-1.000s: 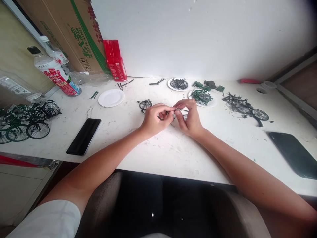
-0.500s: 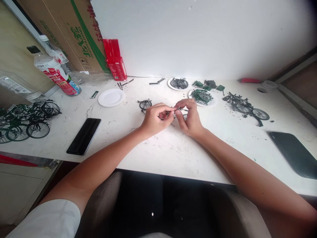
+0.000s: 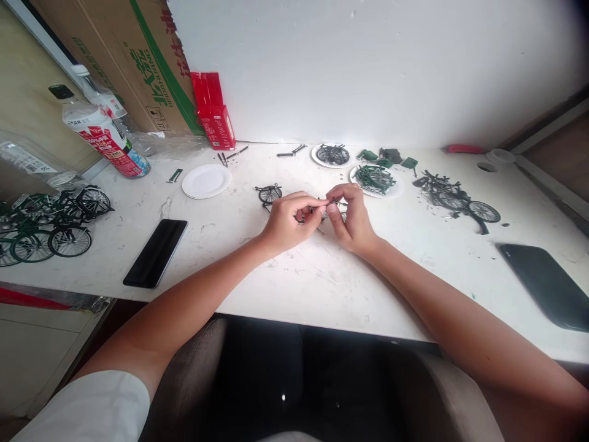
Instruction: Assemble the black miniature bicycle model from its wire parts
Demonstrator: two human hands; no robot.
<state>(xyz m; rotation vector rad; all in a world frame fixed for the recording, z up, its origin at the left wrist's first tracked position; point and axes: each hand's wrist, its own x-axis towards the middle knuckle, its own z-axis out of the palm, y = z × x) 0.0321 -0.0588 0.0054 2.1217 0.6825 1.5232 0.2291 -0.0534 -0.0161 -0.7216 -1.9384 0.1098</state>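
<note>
Tabletop: white and scuffed (image 3: 294, 288), a white board (image 3: 345, 67) standing behind it; landmark, the plain plate (image 3: 207, 182).
Left arm: slants up from the lower left; left hand (image 3: 292, 222) right of the plain plate, palm turned inward, thumb and index finger pinched at the small dark part (image 3: 334, 201).
Right arm: slants in from the lower right; right hand (image 3: 352, 218) faces the left hand, fingers curled, thumb and index finger gripping the same part.
Small dark part: between the 2 hands, right of the plain plate, mostly hidden by fingers; its shape, I cannot tell.
Wheeled piece (image 3: 269, 194): right of the plain plate, just beside the left hand.
Loaded plates: 2, farther right of the plain plate, 1 with dark pieces (image 3: 333, 155), 1 with green pieces (image 3: 375, 178).
Phone (image 3: 155, 253): nearer the person than the plain plate, to its left.
Red box (image 3: 216, 116): behind the plain plate.
</note>
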